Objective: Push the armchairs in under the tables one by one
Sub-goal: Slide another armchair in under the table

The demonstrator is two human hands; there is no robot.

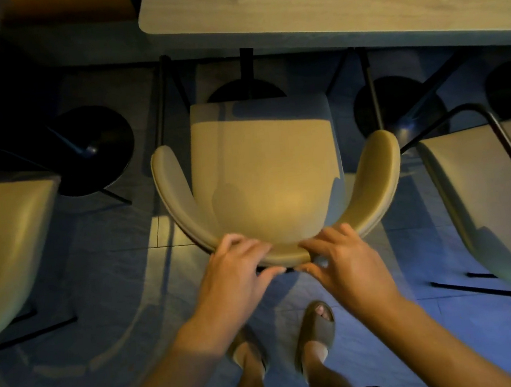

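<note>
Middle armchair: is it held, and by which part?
Both the left hand and right hand grip the armchair at the backrest's curved top rim.

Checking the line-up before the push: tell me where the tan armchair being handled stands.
In the head view, the tan curved-back armchair stands centre frame, facing the pale wooden table, seat front near its edge, between two similar chairs.

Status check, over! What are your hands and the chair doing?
Left hand and right hand on armchair backrest. Seat short of table. Path ahead looks open.
</note>
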